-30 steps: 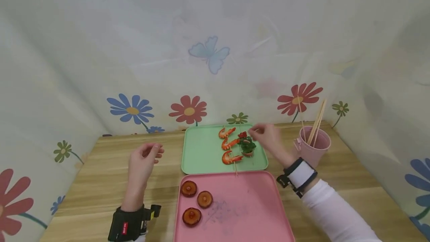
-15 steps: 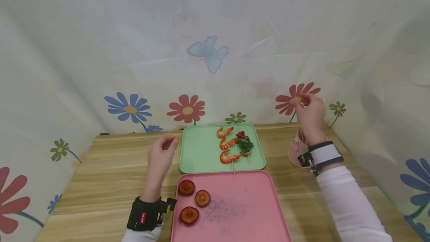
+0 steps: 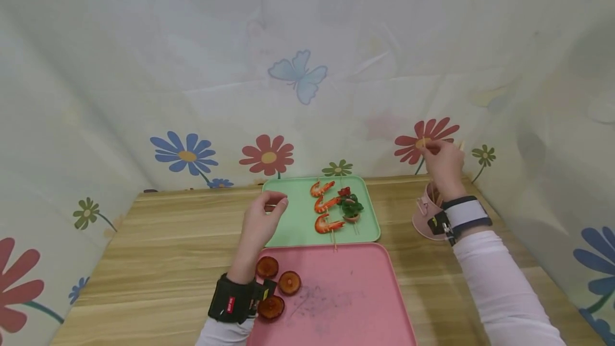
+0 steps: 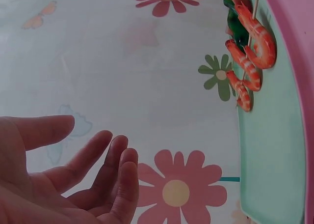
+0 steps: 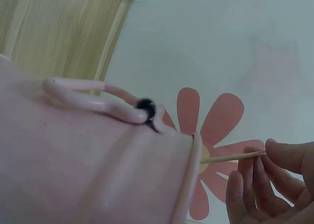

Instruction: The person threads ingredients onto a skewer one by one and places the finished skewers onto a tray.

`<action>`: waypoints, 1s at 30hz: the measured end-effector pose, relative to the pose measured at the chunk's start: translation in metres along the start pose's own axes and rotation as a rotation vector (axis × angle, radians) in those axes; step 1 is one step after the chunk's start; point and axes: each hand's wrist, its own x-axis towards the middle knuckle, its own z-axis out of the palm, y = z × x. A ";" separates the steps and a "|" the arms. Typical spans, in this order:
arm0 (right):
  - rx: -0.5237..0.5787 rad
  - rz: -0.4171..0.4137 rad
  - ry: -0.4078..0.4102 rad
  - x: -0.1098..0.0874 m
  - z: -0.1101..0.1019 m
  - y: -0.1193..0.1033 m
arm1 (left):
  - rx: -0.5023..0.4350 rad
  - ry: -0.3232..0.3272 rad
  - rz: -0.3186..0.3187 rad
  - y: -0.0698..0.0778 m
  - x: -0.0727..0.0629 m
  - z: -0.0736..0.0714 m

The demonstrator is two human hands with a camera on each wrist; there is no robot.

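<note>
Flowered backdrop [image 3: 202,52], right fingers [image 5: 248,182] tight on a skewer [image 5: 230,158], left fingers [image 4: 87,157] loosely curved, red wristband label [image 3: 230,304] seemingly lettered, illegible.

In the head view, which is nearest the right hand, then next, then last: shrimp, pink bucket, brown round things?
1. Pink bucket: just below the right hand.
2. Shrimp: leftward, on the green tray.
3. Brown round things: farther left, on the pink tray.
</note>
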 end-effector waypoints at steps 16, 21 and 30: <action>0.030 0.022 -0.001 0.001 -0.004 0.000 | 0.014 -0.062 0.037 0.007 0.001 0.015; 0.060 0.036 0.004 -0.002 -0.009 -0.006 | 0.017 -0.043 0.025 0.005 0.001 0.013; 0.115 -0.119 0.186 -0.014 -0.023 -0.043 | -0.007 -0.023 0.001 0.007 0.000 0.010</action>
